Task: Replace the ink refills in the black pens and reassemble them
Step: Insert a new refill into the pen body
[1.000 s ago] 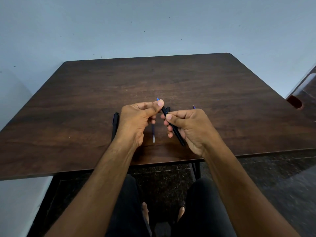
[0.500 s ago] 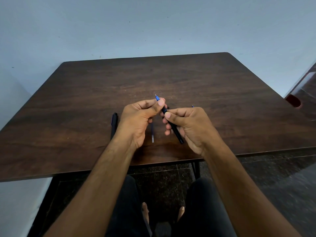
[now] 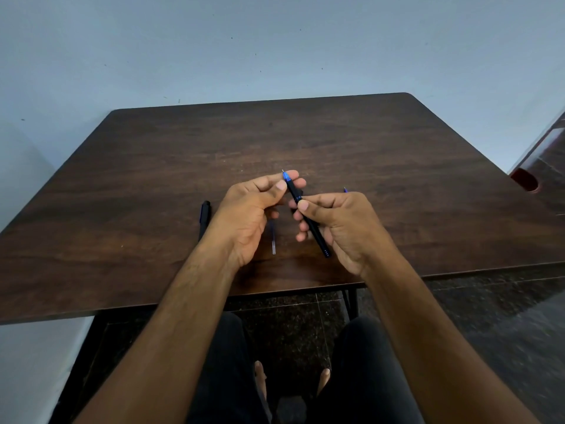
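While the right hand [image 3: 342,228] pinches the black pen [image 3: 308,218] at mid-barrel above the table [image 3: 153,179], the left hand [image 3: 253,209] pinches its blue tip; a loose refill [image 3: 273,243] lies below, another black pen [image 3: 204,217] left

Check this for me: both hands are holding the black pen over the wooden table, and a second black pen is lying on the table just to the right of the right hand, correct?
Not quite. The head view shows the second black pen lying left of the left hand, not right of the right hand. The rest holds: both hands hold the black pen over the wooden table.
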Demonstrator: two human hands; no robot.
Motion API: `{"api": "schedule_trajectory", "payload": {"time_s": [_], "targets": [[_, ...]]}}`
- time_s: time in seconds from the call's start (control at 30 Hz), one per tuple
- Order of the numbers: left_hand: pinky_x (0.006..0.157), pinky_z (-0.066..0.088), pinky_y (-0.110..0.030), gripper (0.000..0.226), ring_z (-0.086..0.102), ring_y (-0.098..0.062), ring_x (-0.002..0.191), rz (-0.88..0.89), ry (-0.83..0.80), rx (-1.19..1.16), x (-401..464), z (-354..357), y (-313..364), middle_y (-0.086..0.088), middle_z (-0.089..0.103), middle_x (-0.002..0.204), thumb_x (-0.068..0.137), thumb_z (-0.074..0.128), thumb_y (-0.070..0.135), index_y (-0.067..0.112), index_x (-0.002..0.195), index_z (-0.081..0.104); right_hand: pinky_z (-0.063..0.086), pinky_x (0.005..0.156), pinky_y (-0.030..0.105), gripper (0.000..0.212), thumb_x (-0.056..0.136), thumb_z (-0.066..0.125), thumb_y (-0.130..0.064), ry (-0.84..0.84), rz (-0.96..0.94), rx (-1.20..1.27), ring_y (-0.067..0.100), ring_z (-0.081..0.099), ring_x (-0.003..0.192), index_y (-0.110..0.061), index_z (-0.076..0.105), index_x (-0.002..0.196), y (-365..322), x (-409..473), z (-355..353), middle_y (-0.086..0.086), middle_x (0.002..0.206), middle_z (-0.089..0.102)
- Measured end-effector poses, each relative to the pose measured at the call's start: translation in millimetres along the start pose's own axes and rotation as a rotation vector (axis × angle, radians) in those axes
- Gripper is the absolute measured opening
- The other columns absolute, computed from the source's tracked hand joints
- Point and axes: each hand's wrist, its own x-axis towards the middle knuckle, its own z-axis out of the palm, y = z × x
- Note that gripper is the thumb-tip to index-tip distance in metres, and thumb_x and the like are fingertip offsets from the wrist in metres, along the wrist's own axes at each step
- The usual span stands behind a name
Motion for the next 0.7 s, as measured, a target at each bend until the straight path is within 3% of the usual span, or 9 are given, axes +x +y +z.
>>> {"api": "schedule_trajectory", "payload": {"time_s": [0.2,0.33,0.4,0.47,0.57,0.7], "targets": [[0.078,0.039,-0.030,0.020,0.065,-0.012,0.090,-0.020,0.059,-0.049,0.9,0.0,-3.7,-0.002,0.078,0.107,0.093,0.066,0.018,0.014,0.110,0.075,0.058,0.061,0.032,0.016,0.095,0.062,-0.001,-0.016,0.007,0.013,0.017,0.061,0.065,0.009,0.072,0.103,-0.9,-0.4,-0.8,0.016,0.082,0.067],[0.068,0.039,-0.025,0.030,0.056,0.000,0.061,-0.027,0.171,-0.096,2.7,3.1,-5.0,0.008,0.073,0.075,0.067,0.083,0.031,0.015,0.091,0.077,0.058,0.061,0.033,0.013,0.095,0.063,-0.001,-0.037,-0.004,0.010,0.017,0.062,0.064,0.005,0.075,0.098,-0.6,0.1,-1.9,0.012,0.079,0.069],[0.069,0.039,-0.026,0.030,0.053,-0.002,0.062,-0.037,0.163,-0.093,2.6,3.8,-5.4,0.010,0.069,0.069,0.065,0.084,0.033,0.017,0.089,0.076,0.057,0.061,0.033,0.013,0.095,0.064,-0.001,-0.042,-0.008,0.014,0.017,0.062,0.064,0.004,0.075,0.097,-0.5,0.0,-1.7,0.012,0.078,0.069],[0.072,0.040,-0.027,0.031,0.057,-0.005,0.071,-0.035,0.117,-0.080,1.4,2.9,-3.9,0.008,0.073,0.079,0.073,0.080,0.033,0.016,0.099,0.076,0.058,0.061,0.032,0.013,0.095,0.064,-0.001,-0.039,-0.004,0.015,0.017,0.062,0.065,0.004,0.075,0.098,-0.4,-0.2,-1.3,0.012,0.079,0.069],[0.079,0.041,-0.028,0.026,0.060,-0.011,0.088,-0.024,0.001,-0.038,-0.6,0.3,0.8,0.000,0.076,0.110,0.095,0.064,0.026,0.015,0.116,0.073,0.058,0.062,0.032,0.014,0.095,0.063,-0.001,-0.028,0.005,0.008,0.018,0.062,0.067,0.005,0.074,0.101,-1.5,-0.9,-1.0,0.014,0.082,0.069],[0.079,0.041,-0.029,0.021,0.062,-0.014,0.088,0.008,0.054,-0.018,-1.8,1.5,1.9,-0.005,0.078,0.106,0.094,0.064,0.019,0.012,0.110,0.075,0.059,0.061,0.031,0.016,0.096,0.062,0.000,-0.037,0.008,0.024,0.017,0.060,0.065,0.008,0.073,0.103,-3.3,-1.6,1.1,0.016,0.082,0.067]]}}
